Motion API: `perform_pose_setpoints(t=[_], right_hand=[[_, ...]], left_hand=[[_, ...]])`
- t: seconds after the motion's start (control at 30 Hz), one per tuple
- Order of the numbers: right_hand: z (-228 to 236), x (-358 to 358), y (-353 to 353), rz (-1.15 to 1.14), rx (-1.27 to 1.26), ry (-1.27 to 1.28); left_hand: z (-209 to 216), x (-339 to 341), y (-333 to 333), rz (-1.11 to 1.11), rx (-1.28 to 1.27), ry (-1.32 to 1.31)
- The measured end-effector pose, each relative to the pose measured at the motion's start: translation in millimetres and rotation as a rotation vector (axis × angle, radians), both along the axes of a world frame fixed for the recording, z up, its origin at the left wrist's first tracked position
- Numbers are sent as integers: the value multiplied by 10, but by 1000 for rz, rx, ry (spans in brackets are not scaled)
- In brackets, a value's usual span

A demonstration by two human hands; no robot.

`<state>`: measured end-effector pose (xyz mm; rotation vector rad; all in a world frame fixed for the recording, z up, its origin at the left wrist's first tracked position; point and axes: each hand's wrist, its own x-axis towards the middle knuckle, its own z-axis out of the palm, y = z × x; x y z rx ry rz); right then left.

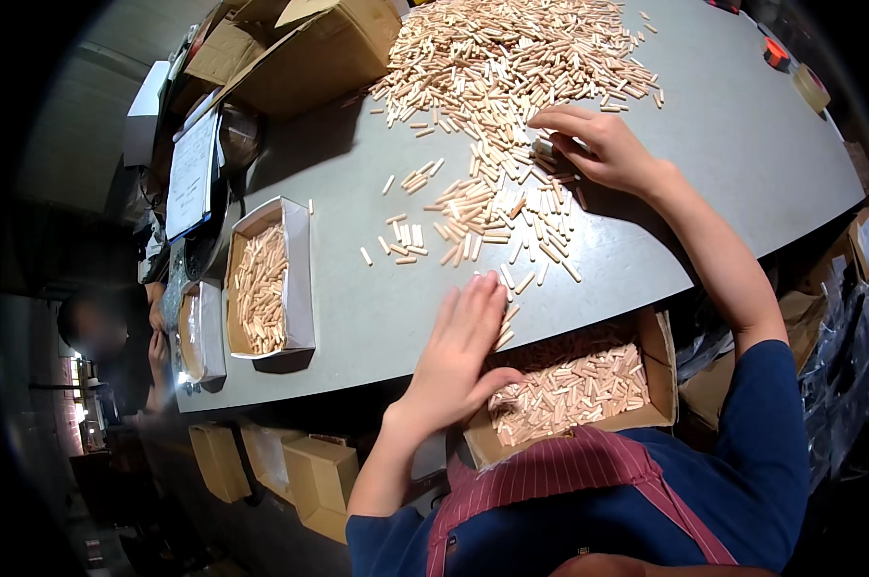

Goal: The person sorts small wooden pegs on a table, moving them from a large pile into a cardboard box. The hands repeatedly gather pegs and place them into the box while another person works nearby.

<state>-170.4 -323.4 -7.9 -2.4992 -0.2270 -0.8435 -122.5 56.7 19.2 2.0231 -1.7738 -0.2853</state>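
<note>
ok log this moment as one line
left hand flat on dowels at table edge | right hand on dowel pile | box below edge

Grey curved worktable [742, 163] in a dim workshop. Cardboard boxes [290, 471] stand on the dark floor beneath its edge.

My left hand [463, 351] lies flat at the tabletop [723, 144] edge, dowels [492, 87] beyond it; right hand [598, 149] pinches some, cardboard box [574, 389] just below.
</note>
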Motion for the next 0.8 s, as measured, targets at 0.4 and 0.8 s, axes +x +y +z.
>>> perform_pose_setpoints(t=[0.4,0.8], right_hand=[[-61,40,-47,7,-20,-64],[-20,2,-75,20,-4,40]], left_hand=[[-104,293,279,348,-243,459],[-90,171,-122,414,-272,246]])
